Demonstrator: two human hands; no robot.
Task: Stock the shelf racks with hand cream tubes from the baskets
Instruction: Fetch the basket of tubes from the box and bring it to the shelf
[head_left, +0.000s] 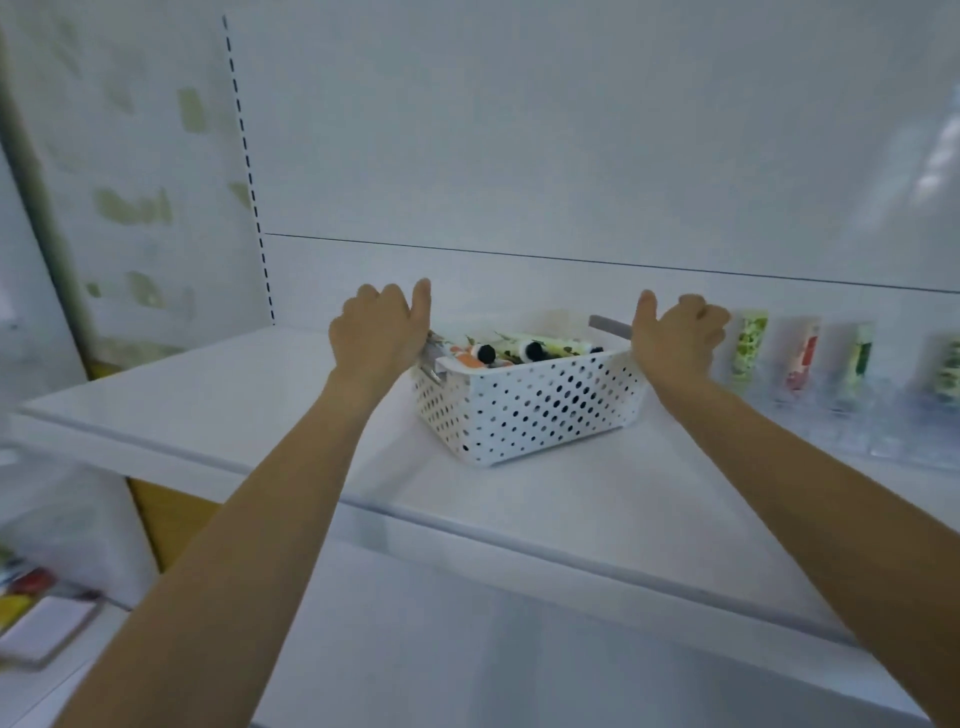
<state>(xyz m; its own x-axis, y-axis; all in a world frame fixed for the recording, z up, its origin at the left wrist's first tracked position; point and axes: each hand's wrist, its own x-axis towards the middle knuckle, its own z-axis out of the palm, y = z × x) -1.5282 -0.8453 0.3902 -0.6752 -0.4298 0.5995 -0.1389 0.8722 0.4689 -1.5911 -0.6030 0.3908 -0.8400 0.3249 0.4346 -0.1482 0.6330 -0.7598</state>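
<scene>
Here's the white shelf in front of me, wide and running off to the right. On it sits one white basket with dotted holes, about midway along and nearer the back edge than the front. It's turned so that one corner points at the front edge, with its long axis slanting toward the back right.

Over by the right end, near the back edge, stand the clear racks. I count four tubes upright in them, long axes vertical: a green leafy one, a red-printed one, a green-and-white one and another green one at the frame's edge. The lettering is too blurred to read.

Now my hands, one at each short end of the basket. My left hand is over the left end with the thumb sticking up. My right hand is at the right end, thumb up too. The fingers on both are curled away from me, and I cannot tell whether they grip anything.

Inside the basket lie the hand cream tubes, flat and piled, mostly along the basket's length. They are too heaped to count. I see green leaf print and an orange one, but no words I can make out.

There are two grey handles: the left one just under my left wrist, and the right one running in behind my right thumb. Two black caps show, one beside the other.
</scene>
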